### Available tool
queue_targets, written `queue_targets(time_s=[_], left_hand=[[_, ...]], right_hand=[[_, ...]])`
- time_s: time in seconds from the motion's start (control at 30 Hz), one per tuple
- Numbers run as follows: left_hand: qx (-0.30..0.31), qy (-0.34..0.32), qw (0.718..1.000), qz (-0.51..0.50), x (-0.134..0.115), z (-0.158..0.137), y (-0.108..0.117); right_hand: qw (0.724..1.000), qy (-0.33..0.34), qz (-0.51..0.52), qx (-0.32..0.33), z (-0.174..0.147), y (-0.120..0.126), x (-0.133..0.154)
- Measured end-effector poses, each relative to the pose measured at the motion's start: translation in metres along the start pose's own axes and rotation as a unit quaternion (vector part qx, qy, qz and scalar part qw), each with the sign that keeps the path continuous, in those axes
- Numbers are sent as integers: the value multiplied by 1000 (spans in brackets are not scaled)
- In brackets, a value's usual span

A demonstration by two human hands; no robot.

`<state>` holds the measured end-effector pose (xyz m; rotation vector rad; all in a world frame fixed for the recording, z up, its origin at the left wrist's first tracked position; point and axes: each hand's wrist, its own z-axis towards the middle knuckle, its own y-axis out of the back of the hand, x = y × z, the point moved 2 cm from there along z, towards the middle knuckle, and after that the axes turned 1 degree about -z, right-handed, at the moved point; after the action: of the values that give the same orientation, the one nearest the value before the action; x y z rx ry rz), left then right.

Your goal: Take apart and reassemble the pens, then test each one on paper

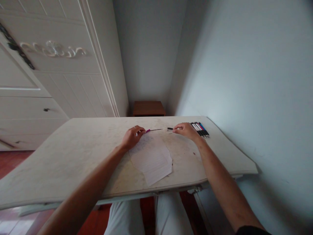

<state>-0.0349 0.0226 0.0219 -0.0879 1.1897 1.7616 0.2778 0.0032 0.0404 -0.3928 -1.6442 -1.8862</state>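
My left hand is closed, its fingertips pinching a purple pen barrel. A thin dark refill sticks out of the barrel, pointing right. Opposite it, my right hand pinches a short black pen piece, whose end faces the refill across a small gap. The rest of that piece is hidden by the fingers. A torn-edged sheet of paper with faint writing lies below and between my hands, close to the left one. Just right of my right hand, several pens lie side by side in a row.
Both forearms rest over a worn white table. A white cabinet stands at the left, and a pale wall runs along the right. Behind the table's far edge is a small brown wooden piece of furniture.
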Motion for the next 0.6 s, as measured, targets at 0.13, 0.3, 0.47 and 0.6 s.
queue_targets(time_s=[0.13, 0.3, 0.47, 0.6], left_hand=[[0, 9, 1000, -10, 0, 0, 1], [-6, 4, 999, -32, -2, 1, 1], [-14, 15, 999, -47, 0, 1, 0], [-17, 23, 998, -57, 2, 0, -1]], right_hand=[[999, 21, -5, 43, 4, -14, -3], [998, 42, 2, 45, 7, -24, -10], [997, 66, 30, 35, 7, -23, -5], [994, 80, 77, 12, 5, -21, 7]])
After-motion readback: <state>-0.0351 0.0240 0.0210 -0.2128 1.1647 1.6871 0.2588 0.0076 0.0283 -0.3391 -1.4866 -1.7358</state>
